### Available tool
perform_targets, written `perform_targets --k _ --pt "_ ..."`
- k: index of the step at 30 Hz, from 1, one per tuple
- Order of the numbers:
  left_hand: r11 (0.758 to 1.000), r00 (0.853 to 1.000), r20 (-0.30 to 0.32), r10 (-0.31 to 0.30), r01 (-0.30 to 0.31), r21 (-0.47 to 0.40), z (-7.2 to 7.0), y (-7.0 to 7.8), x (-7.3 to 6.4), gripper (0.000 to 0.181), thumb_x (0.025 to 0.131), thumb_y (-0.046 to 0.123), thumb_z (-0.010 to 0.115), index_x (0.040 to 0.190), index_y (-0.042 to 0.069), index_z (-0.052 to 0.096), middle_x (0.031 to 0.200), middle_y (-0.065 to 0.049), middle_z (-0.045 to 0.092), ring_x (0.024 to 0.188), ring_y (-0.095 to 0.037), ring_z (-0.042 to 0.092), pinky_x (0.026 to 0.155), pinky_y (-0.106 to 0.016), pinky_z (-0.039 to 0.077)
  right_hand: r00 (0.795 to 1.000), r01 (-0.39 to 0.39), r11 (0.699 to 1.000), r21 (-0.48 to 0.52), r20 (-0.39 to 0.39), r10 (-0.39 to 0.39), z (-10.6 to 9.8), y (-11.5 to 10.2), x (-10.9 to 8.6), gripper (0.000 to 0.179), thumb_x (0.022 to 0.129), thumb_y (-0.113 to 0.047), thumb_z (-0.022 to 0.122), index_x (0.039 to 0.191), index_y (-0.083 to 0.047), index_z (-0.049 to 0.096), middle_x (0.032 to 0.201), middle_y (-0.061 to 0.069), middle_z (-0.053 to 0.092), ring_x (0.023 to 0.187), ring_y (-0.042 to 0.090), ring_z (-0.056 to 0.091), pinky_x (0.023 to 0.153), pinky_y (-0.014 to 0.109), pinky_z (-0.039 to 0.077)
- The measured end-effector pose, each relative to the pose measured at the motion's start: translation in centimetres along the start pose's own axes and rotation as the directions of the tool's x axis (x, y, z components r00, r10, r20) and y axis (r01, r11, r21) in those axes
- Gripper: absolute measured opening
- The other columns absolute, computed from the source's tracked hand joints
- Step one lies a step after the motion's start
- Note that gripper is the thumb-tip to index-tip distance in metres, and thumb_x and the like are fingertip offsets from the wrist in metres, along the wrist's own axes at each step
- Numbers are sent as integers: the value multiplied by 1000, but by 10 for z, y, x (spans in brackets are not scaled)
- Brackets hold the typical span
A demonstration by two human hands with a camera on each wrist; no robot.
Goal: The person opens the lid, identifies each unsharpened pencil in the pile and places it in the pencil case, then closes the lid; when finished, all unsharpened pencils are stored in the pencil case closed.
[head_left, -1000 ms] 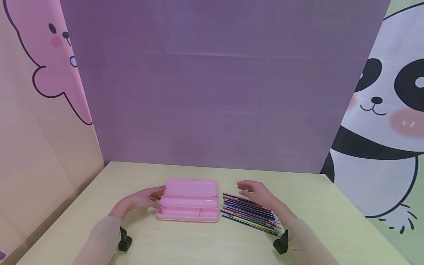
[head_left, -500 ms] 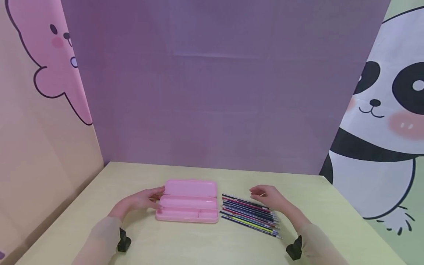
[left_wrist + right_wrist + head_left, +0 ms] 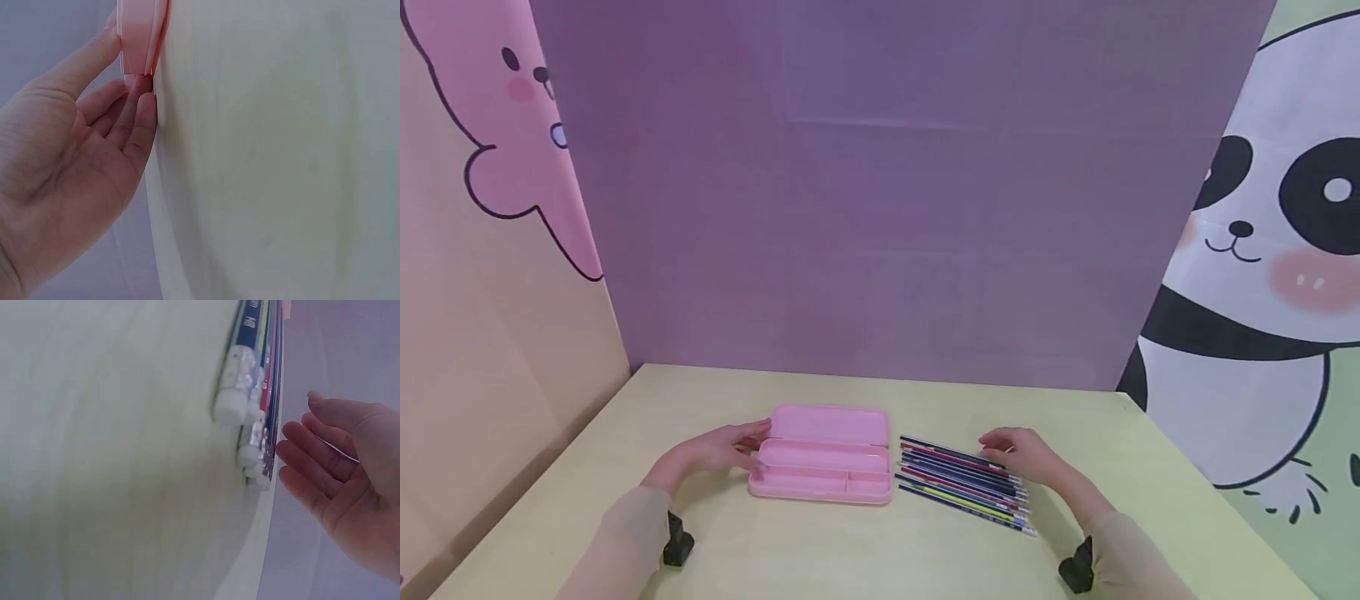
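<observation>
1. Pink case is lying open on the tabletop, the left hand lightly gripping its left end between thumb and fingers.
2. Pencils are lying in a slanting row just right of it.
3. The right hand is hovering near their eraser ends, loosely curved, grasping nothing; pinching a single barrel while steadying the case would probably be serving best.
</observation>
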State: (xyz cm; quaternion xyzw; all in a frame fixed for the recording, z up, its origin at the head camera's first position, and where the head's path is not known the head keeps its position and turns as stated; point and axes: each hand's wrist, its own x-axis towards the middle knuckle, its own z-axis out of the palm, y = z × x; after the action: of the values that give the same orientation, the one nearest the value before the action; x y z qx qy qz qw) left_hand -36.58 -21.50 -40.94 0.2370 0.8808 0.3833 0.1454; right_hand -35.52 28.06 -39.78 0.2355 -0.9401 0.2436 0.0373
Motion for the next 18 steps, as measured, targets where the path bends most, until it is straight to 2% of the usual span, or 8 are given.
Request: perform_targets --k 6,12,18 --pt "1000 1000 -4 -15 15 -10 -1 1 -2 83 83 25 71 148 1 24 145 -22 39 128 -39 42 106 -53 36 999 -31 999 16 10 31 2 2 -2 27 89 -12 62 108 6 64 97 14 69 86 25 64 72 32 56" --pt "1000 1000 4 1 -1 5 -2 1 -3 82 84 24 70 146 -2 24 143 -24 39 126 -40 43 105 -53 37 999 -53 998 -23 10 53 4 5 -1 24 88 -12 63 105 4 66 96 11 69 87 24 63 78 40 55" --pt "1000 1000 -2 3 -3 -2 2 1 -1 82 84 24 70 147 -1 24 142 -23 41 126 -39 44 106 -53 36 1000 -27 997 -74 5 27 3 11 0 18 87 -11 64 98 2 69 89 6 69 82 21 62 74 36 54"
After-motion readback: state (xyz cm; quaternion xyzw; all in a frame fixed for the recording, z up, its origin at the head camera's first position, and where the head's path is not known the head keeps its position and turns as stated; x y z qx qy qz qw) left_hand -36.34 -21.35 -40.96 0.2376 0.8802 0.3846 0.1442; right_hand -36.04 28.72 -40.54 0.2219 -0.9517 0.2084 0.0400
